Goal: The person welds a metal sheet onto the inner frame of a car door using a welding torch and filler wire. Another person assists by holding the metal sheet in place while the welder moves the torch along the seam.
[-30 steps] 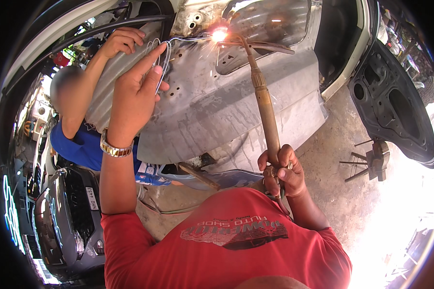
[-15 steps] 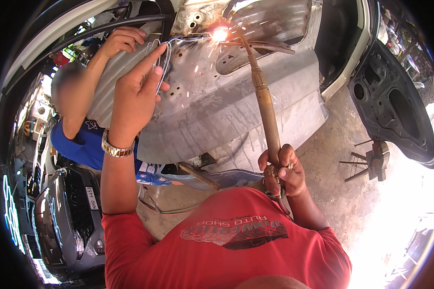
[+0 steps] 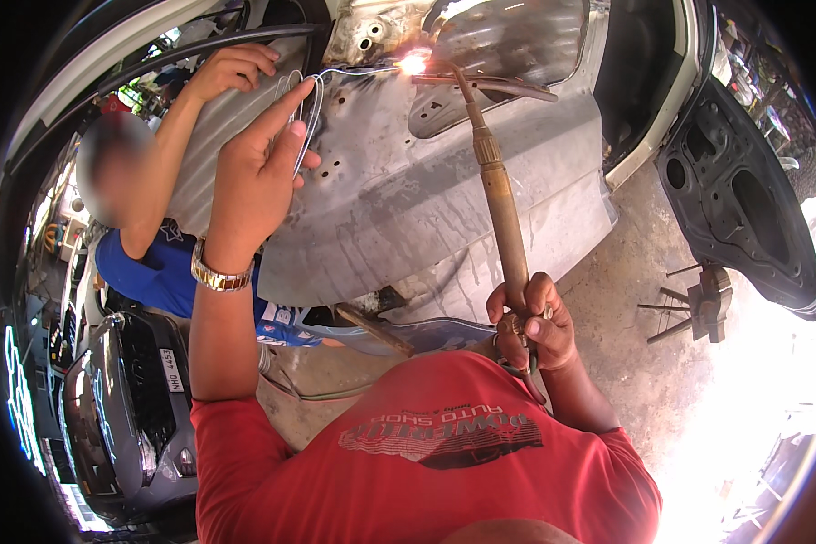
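Note:
My right hand [image 3: 537,322] is closed round the valve end of a brass gas welding torch [image 3: 500,204]. The torch points up and away, its bent tip beside a bright glow [image 3: 413,63] on the bare metal car panel [image 3: 408,218]. In my left hand [image 3: 261,172] is a coil of thin filler wire [image 3: 310,118], pinched between thumb and fingers. The wire's free end runs right into the glow. A narrow metal strip [image 3: 494,84] lies by the torch tip, over an opening in the panel.
At the left a co-worker in a blue shirt [image 3: 150,276] holds a hand [image 3: 236,71] near the panel. A detached dark door panel [image 3: 743,190] stands at the right, above a metal stand [image 3: 709,304]. A dark car [image 3: 131,408] is at lower left; a hose [image 3: 322,396] lies on the floor.
Fewer sparks fly from the glow now. The co-worker's head has shifted left and down, with the hand moving slightly. My hands stay almost where they were.

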Demonstrator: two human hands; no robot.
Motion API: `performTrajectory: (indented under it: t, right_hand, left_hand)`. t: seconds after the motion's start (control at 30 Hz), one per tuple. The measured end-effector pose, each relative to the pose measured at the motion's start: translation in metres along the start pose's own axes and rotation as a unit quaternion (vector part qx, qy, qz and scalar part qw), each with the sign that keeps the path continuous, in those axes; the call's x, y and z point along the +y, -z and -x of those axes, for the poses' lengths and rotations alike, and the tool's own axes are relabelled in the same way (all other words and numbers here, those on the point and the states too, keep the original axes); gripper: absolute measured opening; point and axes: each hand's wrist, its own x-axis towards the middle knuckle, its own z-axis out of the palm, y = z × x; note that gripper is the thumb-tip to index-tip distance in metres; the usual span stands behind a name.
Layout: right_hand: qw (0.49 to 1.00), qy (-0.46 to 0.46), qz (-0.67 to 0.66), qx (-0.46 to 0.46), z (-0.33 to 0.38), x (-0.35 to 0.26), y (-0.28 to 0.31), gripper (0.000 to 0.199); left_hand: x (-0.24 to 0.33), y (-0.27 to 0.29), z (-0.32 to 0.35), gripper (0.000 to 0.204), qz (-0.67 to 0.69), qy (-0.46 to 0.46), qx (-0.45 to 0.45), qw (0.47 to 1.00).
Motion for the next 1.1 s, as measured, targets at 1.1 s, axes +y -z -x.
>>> performTrajectory:
  t: [1.1]
  right_hand:
    - [1.0, 0.0, 0.003, -0.016, -0.004, 0.0027, 0.0007, 0.025]
  left_hand:
    - [-0.0011, 0.0028, -0.0036, 0.044, 0.009, 0.009, -0.008, 1.0]
